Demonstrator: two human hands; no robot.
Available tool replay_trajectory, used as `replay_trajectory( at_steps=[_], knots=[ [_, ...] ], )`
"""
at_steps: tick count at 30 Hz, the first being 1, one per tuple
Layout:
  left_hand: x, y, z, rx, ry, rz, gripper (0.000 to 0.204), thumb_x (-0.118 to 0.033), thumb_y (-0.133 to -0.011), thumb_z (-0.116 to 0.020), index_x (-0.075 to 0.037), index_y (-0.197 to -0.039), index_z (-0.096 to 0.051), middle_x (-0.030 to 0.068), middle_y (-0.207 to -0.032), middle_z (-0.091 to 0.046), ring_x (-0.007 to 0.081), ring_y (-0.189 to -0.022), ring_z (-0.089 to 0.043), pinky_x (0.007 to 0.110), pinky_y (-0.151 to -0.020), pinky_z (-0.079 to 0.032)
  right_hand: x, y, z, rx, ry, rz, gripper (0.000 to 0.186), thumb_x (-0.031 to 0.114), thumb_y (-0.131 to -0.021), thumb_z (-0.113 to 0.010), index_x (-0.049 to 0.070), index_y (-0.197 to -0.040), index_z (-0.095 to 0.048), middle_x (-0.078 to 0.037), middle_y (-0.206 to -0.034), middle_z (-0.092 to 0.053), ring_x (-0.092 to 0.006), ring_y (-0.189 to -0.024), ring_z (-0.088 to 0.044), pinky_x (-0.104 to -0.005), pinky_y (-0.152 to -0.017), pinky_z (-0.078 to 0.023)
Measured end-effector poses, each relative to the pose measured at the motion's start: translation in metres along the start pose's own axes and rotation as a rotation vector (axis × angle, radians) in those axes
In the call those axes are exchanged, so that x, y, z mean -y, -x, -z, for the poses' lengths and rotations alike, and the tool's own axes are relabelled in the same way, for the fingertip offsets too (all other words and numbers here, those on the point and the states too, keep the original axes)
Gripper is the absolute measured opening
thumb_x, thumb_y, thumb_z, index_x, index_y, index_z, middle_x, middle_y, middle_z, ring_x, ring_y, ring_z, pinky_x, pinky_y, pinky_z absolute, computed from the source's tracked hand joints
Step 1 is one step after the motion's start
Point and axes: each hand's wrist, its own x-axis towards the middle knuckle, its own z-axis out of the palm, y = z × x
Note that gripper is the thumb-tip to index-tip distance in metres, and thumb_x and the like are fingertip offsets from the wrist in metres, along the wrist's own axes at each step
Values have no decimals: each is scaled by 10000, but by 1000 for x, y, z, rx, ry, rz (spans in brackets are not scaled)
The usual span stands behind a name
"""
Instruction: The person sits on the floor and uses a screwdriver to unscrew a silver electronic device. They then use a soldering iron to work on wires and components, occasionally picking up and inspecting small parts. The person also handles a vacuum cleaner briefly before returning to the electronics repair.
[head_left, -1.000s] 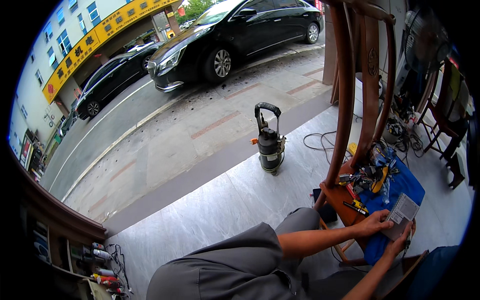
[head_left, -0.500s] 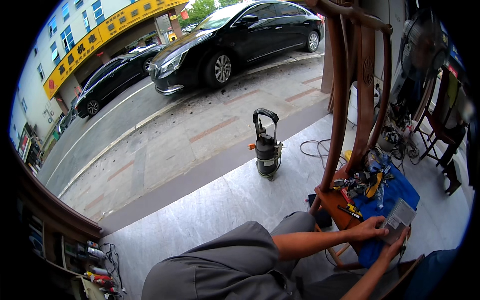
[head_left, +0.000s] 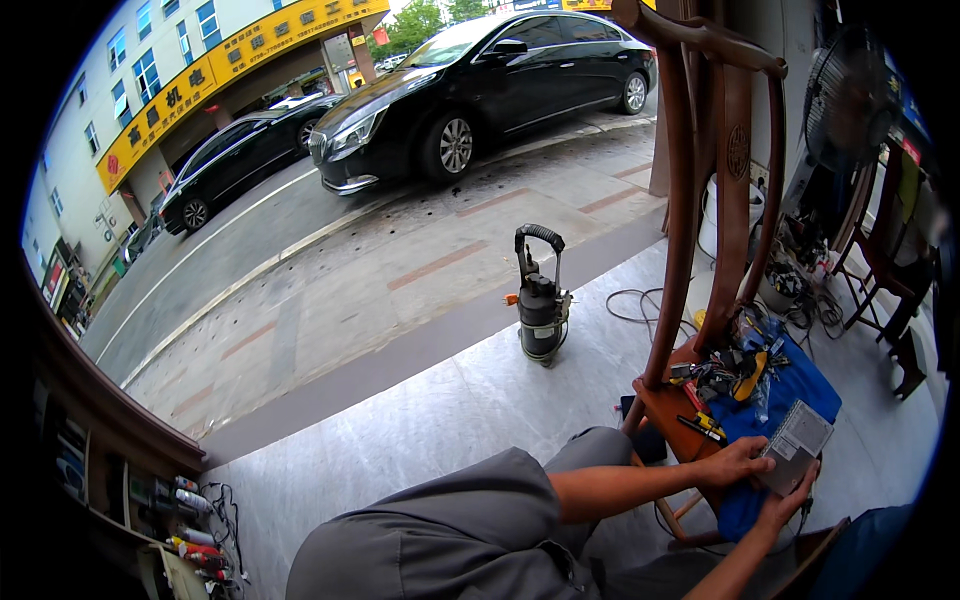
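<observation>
A flat grey metal box (head_left: 800, 440) with a perforated patch and a pale label is held up at the lower right, over the edge of a wooden chair. My left hand (head_left: 738, 463) grips its left edge, the thumb lying on the face. Around its lower right corner my right hand (head_left: 788, 497) is closed, supporting it from below. A dark cable hangs beside the right hand; whether it joins the box I cannot tell. Behind the box, a blue cloth (head_left: 800, 375) drapes over the chair seat (head_left: 660, 405).
Small tools and wired parts (head_left: 725, 375) lie heaped on the seat. The tall wooden chair back (head_left: 735, 200) rises beyond. A black pump with a handle (head_left: 541, 310) stands on the tiled floor. Bottles (head_left: 195, 535) sit at lower left, a fan (head_left: 850, 95) at upper right. A black car (head_left: 490, 90) is outside.
The box has tilted a little, its face turning more toward me. Both hands keep their hold. The whole view has shifted slightly, moving the surroundings a little right and down.
</observation>
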Motion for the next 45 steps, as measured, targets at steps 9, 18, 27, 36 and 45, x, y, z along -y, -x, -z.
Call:
replay_trajectory(
  at_steps=[9,18,27,36,45],
  knots=[
    [5,-3,4,-47,10,50,578,-459,-995,-696,16,-1296,-563,113,-1143,-703,149,-835,-701,259,-705,-597,-3,1,-1,98,83,75,576,382,-1078,-506,61,-1545,-403,-145,-1504,-482,-307,-1384,-486,-452,-1165,-389],
    [1,-2,1,-107,-9,63,551,-444,-1032,-648,23,-1305,-540,128,-1130,-696,130,-786,-694,252,-685,-597,-4,8,-16,151,157,69,586,376,-1074,-533,81,-1559,-387,-149,-1472,-519,-311,-1331,-536,-446,-1139,-419],
    [-6,-1,-5,-84,9,62,557,-437,-1028,-655,20,-1319,-529,111,-1111,-682,130,-795,-686,264,-681,-594,-1,10,-16,146,137,72,559,350,-1089,-531,74,-1553,-389,-163,-1478,-522,-314,-1331,-545,-446,-1122,-439],
    [-6,-1,-1,-36,23,40,523,-430,-1050,-620,-4,-1333,-512,77,-1096,-660,122,-813,-669,265,-694,-586,2,16,-29,187,155,64,537,342,-1088,-555,71,-1526,-408,-165,-1453,-542,-306,-1315,-558,-439,-1111,-457],
    [-8,1,-2,-78,17,60,480,-410,-1063,-601,-12,-1301,-481,84,-1077,-648,128,-813,-666,273,-689,-589,-1,21,-37,97,273,129,496,336,-1063,-586,86,-1472,-457,-143,-1375,-589,-277,-1231,-600,-407,-1059,-486]
  ],
)
